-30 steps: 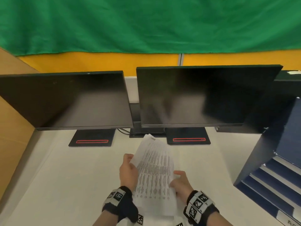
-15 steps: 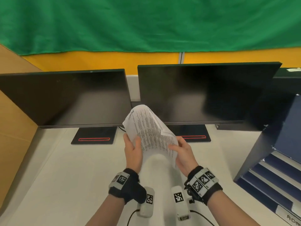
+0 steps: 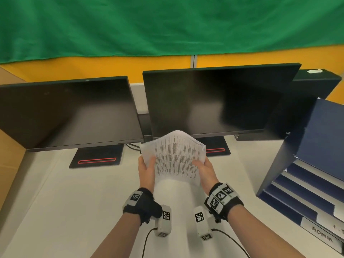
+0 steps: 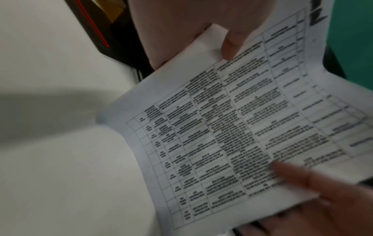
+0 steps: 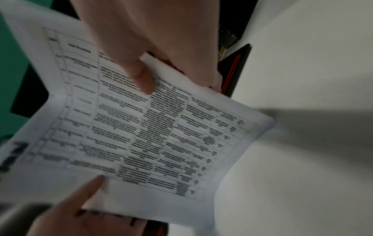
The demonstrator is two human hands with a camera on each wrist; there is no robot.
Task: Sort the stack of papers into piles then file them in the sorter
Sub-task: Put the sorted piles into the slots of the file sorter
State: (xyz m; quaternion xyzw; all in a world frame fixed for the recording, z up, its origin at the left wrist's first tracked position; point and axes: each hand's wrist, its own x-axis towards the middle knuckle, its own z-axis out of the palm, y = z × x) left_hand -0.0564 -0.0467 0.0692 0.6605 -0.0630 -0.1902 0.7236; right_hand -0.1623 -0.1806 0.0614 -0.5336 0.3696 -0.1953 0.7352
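Note:
A stack of papers (image 3: 176, 157) printed with tables hangs above the white desk (image 3: 74, 202), in front of the two monitors. My left hand (image 3: 147, 168) grips its left edge and my right hand (image 3: 202, 168) grips its right edge, with the thumbs on top. The sheets bow upward between them. The left wrist view shows my left hand (image 4: 226, 43) pinching the papers (image 4: 232, 135). In the right wrist view my right hand (image 5: 141, 71) pinches the papers (image 5: 151, 135) in the same way. The dark blue sorter (image 3: 307, 183) stands at the right, with its slots facing me.
Two dark monitors (image 3: 65, 112) (image 3: 214, 101) stand at the back on bases with red stripes (image 3: 96, 162). A brown partition (image 3: 9, 146) closes off the left side. The sorter's lowest tray carries an ADMIN label (image 3: 322, 239). Cables trail from my wrist cameras.
Both hands have lifted the stack away from my body, up toward the monitors. The sheets leaned left half a second ago and now sit squarer between my hands.

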